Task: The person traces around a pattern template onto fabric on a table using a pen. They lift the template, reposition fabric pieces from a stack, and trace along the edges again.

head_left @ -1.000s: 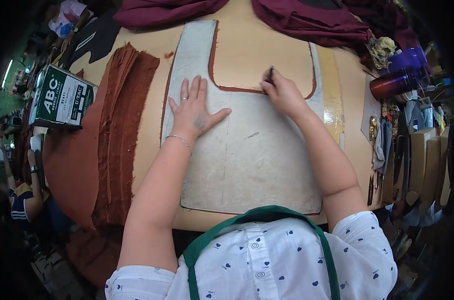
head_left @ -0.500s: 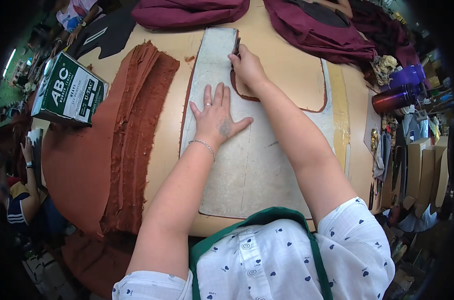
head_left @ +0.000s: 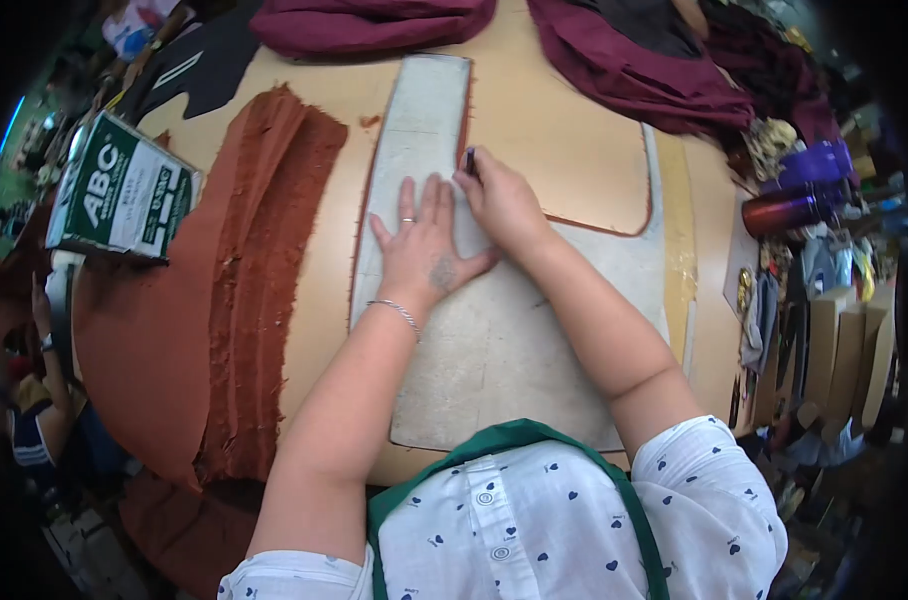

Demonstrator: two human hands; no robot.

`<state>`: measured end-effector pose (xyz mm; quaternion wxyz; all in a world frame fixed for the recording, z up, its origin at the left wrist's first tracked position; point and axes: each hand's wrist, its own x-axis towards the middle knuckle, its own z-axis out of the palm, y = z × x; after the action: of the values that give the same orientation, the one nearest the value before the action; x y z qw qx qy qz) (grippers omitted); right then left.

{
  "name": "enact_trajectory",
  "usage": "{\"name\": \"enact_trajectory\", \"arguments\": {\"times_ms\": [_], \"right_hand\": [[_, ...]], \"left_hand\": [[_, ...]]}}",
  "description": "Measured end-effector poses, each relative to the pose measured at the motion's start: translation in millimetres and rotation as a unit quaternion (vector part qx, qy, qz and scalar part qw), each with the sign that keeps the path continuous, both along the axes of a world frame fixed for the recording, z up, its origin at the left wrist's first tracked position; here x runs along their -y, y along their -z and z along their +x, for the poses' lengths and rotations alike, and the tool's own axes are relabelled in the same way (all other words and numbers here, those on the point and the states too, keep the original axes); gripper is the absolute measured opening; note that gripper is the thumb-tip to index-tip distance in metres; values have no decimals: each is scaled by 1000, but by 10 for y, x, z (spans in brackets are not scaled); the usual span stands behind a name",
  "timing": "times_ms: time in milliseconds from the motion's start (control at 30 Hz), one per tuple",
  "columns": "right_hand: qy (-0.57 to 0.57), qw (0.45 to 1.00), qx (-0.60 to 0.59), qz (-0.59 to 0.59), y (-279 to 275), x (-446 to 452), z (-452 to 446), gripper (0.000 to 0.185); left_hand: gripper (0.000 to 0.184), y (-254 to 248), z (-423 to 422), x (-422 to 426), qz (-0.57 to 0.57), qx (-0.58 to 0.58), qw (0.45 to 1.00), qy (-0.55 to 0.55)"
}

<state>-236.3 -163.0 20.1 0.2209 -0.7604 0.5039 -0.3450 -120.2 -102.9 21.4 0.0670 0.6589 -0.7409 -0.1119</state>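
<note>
A large grey-white pattern board (head_left: 494, 360) with a curved cut-out lies in front of me, a thin rust-brown fabric edge showing along its outline. Pressed flat on its narrower part is my left hand (head_left: 421, 245), fingers spread. My right hand (head_left: 506, 205) is closed around a slim dark tool (head_left: 470, 158), held upright at the inner edge of the cut-out. Its lower end is hidden by my fingers, so I cannot tell whether it is a pen or a blade.
Rust-brown fabric pieces (head_left: 164, 350) are stacked at left beside a green ABC cement tin (head_left: 124, 190). Maroon cloth (head_left: 374, 25) lies along the far edge. A dark red bottle (head_left: 784, 210) stands at right. Other people are at the far left.
My right hand has moved toward me along the inner edge of the board with the slim dark tool. My left hand stays flat on the board.
</note>
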Motion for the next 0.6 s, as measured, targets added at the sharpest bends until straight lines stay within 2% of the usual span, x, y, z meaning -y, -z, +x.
{"name": "enact_trajectory", "arguments": {"times_ms": [67,167,267,367,467,500,600], "right_hand": [[30,997,15,67,-55,-231,-222,17],[75,994,6,77,-109,-376,-709,18],[143,986,-38,81,68,-378,-1371,17],[157,982,32,104,33,-425,-1995,18],[155,979,44,123,49,-312,-2421,17],[160,975,38,148,16,-255,-2492,20],[186,977,-65,77,-24,31,-2591,25]], "left_hand": [[97,30,-16,0,-3,18,1000,-3],[97,21,-56,1,-3,37,999,0],[97,-9,-62,0,5,63,998,-1],[96,11,-81,-5,4,67,998,-7],[95,-15,-111,-8,7,71,997,-9],[95,-3,-112,-6,4,70,998,-9],[94,-12,-125,-2,9,83,996,-7]]}}
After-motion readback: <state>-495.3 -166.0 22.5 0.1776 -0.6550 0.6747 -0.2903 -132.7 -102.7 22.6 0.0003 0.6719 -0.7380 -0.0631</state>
